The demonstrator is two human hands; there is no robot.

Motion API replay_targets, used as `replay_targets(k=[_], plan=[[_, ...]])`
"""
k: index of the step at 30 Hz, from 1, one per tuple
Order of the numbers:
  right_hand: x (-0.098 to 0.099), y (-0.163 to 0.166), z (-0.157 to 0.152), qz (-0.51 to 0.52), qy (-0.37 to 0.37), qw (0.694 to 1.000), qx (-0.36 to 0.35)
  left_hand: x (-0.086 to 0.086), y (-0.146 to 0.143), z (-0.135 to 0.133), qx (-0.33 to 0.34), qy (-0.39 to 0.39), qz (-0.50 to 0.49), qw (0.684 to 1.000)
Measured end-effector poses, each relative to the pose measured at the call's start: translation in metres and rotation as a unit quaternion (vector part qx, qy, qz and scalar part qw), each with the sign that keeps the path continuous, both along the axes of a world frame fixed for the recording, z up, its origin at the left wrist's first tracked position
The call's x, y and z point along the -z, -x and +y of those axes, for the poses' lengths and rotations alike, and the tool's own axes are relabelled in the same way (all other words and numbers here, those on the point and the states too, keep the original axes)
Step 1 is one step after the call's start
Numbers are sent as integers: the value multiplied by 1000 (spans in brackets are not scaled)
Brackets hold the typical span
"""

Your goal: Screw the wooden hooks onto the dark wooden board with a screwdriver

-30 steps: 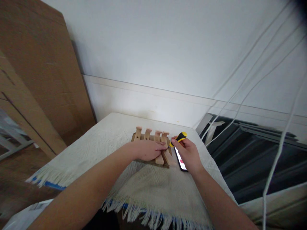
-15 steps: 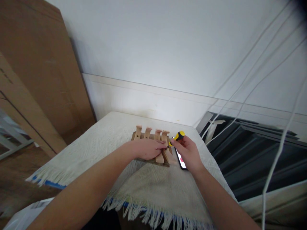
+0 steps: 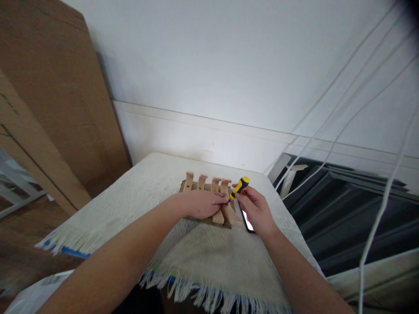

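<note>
A wooden rack with several upright pegs (image 3: 209, 192) lies on a white fringed cloth (image 3: 209, 257) over a small table. My left hand (image 3: 200, 204) rests flat on the rack, fingers stretched toward its right end. My right hand (image 3: 255, 208) is closed round a small screwdriver with a yellow and black handle (image 3: 239, 186), its tip pointing down at the rack's right side beside my left fingertips. A phone with a lit screen (image 3: 248, 221) lies partly under my right hand.
Large cardboard sheets (image 3: 55, 100) lean against the wall at the left. White cords (image 3: 343, 109) hang across the right. A dark slatted panel (image 3: 347, 209) lies beside the table on the right. The white wall stands just behind.
The screwdriver handle has tipped a little to the left and more upright, and my right hand has edged closer to the rack. My left hand has stayed in place.
</note>
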State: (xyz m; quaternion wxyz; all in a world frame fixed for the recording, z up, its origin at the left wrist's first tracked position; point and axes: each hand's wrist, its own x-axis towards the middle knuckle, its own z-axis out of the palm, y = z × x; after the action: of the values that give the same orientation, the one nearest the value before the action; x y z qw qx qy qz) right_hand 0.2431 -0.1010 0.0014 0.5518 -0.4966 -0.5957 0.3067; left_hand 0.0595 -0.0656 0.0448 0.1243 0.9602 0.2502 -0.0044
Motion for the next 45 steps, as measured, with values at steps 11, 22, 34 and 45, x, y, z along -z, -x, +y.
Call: replay_targets(k=[11, 22, 34, 45], plan=[[7, -2, 8, -5, -14, 999, 50, -4, 0, -2, -10, -3, 4, 1000], [-8, 4, -2, 109, 54, 992, -12, -5, -1, -3, -1, -2, 26, 1000], [-2, 6, 3, 78, 42, 996, -3, -6, -2, -2, 38, -34, 46, 998], [-1, 2, 4, 96, 44, 994, 7, 0, 0, -1, 6, -27, 22, 999]])
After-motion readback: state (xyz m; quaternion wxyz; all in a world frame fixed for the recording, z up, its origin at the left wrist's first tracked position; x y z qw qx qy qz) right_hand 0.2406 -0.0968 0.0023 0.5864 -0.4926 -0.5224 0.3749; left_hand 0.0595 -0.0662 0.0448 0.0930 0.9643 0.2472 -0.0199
